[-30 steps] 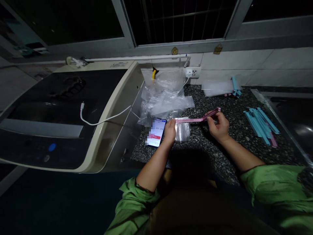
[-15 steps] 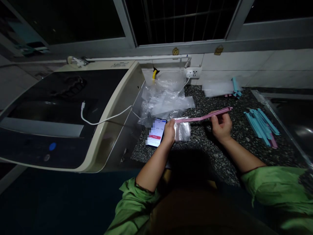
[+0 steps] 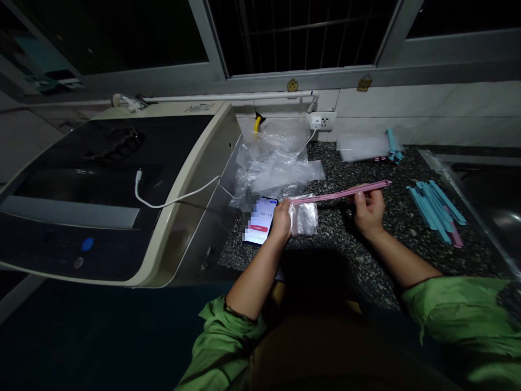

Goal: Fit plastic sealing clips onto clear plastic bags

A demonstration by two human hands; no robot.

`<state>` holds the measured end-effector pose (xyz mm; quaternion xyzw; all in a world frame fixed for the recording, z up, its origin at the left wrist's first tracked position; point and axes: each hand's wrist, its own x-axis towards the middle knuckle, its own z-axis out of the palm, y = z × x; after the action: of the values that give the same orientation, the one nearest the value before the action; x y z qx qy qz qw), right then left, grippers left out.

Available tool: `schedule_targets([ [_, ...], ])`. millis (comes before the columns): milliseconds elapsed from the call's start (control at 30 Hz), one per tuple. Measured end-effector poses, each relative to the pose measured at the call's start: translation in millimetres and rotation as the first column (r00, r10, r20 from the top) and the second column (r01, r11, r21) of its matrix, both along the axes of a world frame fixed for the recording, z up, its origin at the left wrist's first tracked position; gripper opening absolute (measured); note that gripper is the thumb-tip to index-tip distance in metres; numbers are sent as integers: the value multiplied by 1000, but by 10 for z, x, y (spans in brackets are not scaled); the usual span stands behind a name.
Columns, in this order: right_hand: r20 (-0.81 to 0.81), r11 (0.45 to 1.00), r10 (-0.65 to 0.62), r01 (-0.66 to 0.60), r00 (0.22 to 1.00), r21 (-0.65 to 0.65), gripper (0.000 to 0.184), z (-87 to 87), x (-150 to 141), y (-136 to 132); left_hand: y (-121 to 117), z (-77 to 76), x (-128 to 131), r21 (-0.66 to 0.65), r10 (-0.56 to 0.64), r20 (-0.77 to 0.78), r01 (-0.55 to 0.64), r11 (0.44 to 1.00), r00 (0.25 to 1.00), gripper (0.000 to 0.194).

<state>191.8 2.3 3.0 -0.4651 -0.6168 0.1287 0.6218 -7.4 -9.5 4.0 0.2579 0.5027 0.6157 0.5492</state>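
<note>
A long pink bag sealing clip [image 3: 342, 193] stretches between my two hands above the counter, with a slight bend near its middle. My left hand [image 3: 280, 218] is closed on its left end, where a small clear plastic bag [image 3: 304, 216] hangs below the clip. Whether the bag's edge lies inside the clip I cannot tell. My right hand [image 3: 369, 210] pinches the clip near its right end between thumb and fingers. Several blue bag clips [image 3: 431, 203] lie in a pile on the right, with a pink clip [image 3: 455, 238] among them.
A lit phone [image 3: 261, 220] lies beside my left hand. Behind it are crumpled clear bags [image 3: 277, 168]. More bags [image 3: 362, 146] with blue and pink clips lie near the wall socket [image 3: 325, 120]. A washing machine [image 3: 171, 217] stands left; a sink edge [image 3: 468, 212] is right.
My right hand and the clip's right end have shifted very slightly to the right. My left hand stays in nearly the same place, still gripping.
</note>
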Motion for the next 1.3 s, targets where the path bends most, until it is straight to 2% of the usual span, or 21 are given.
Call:
schedule_targets([
  [300, -16, 999, 52, -52, 999, 15, 23, -11, -3, 13, -31, 92, 11, -32, 5, 13, -4, 999, 1000, 21],
  [633, 2, 998, 58, -58, 998, 16, 23, -4, 26, 10, -39, 95, 14, 7, 1, -54, -1, 1000, 999, 26],
  [800, 17, 999, 43, -43, 999, -28, 28, -33, 6, 10, -33, 87, 17, -8, -7, -54, 7, 1000, 999, 27],
  [1000, 95, 980, 180, -171, 979, -102, 30, 36, -79, -40, -33, 44, 21, 21, -12, -110, 14, 1000, 994, 27],
  [1167, 168, 978, 206, -197, 964, -65, 17, 78, -103, -47, -44, 54, 27, 14, -35, -124, 37, 999, 992, 27],
  [1300, 183, 975, 223, -218, 958, -49, 11, 63, -102, -18, -37, 43, 20, 19, -38, -78, 40, 999, 996, 26],
])
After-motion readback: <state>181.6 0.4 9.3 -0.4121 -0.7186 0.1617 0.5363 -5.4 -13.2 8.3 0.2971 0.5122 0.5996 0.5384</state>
